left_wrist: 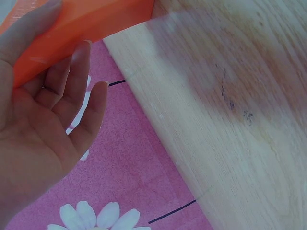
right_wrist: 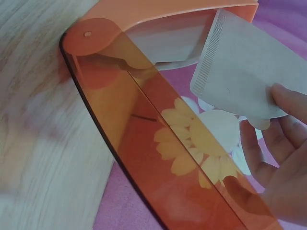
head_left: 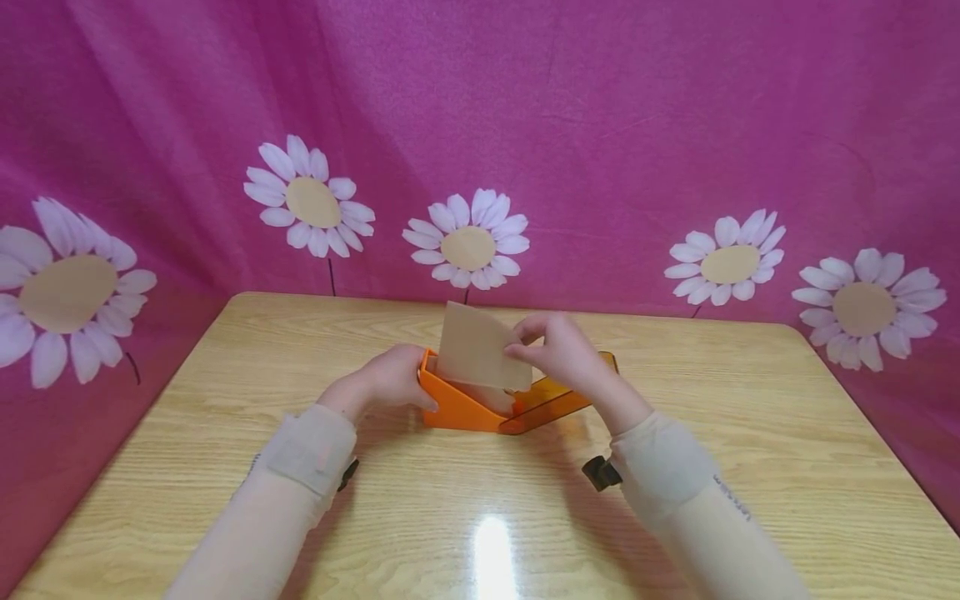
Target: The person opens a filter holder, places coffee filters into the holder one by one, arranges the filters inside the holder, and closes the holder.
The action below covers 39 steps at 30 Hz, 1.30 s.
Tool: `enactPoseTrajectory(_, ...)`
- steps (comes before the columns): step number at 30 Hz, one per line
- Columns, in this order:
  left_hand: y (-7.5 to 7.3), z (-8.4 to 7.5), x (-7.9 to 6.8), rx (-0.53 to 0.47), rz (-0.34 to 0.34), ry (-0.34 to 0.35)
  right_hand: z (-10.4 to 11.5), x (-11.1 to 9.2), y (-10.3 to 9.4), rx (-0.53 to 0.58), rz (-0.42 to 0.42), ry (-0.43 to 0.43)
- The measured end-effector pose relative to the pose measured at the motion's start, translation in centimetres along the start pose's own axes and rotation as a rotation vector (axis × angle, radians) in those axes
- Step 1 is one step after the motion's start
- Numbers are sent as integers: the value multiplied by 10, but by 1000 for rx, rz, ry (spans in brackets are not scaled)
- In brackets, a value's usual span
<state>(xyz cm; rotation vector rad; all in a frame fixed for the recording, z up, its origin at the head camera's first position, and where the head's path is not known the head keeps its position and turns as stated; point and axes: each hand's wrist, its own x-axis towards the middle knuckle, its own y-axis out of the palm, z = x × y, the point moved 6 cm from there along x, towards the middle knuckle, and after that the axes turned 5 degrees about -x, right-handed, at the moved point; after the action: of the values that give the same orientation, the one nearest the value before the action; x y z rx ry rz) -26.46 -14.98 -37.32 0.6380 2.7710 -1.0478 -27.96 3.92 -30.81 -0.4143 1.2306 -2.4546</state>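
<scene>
An orange filter box (head_left: pixel 459 410) stands on the table, its see-through amber lid (head_left: pixel 558 407) swung out to the right on a hinge. My left hand (head_left: pixel 393 379) grips the box at its left end; the left wrist view has the thumb over the orange wall (left_wrist: pixel 103 19) and the fingers on the other side. Between right thumb and fingertips, my right hand (head_left: pixel 562 354) pinches a tan paper coffee filter (head_left: pixel 474 343) above the box opening. A crimped seam runs along one edge of that filter (right_wrist: pixel 249 67) in the right wrist view. More filters (right_wrist: pixel 168 43) sit inside the box.
The wooden table (head_left: pixel 375 517) carries the box near its far half. Behind and at both sides hangs a magenta cloth (head_left: pixel 600 125) printed with white daisies. A bright light reflection shows on the tabletop at the front.
</scene>
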Motion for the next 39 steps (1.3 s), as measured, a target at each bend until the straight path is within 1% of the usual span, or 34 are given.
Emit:
enactPoseTrajectory(5,0,-1,0,3,0,-1,-3,0,6,-8,3,2)
enactPoseTrajectory(13,0,1,0,-20,0,-7,-3,0,19,-2,19,-29)
enactPoseTrajectory(21,0,1,0,-21,-3,-8,-2,0,25,-5,44,-14)
enactPoseTrajectory(26,0,1,0,-22,-2,0,-1,-1,28,-24,46,-7)
enactPoseTrajectory(33,0,-1,-1,-17,-5,20,-1,0,32,-68,30,-42)
enactPoseTrajectory(39,0,-2,-3,-14,-4,26,-2,1,37,-92,54,-26)
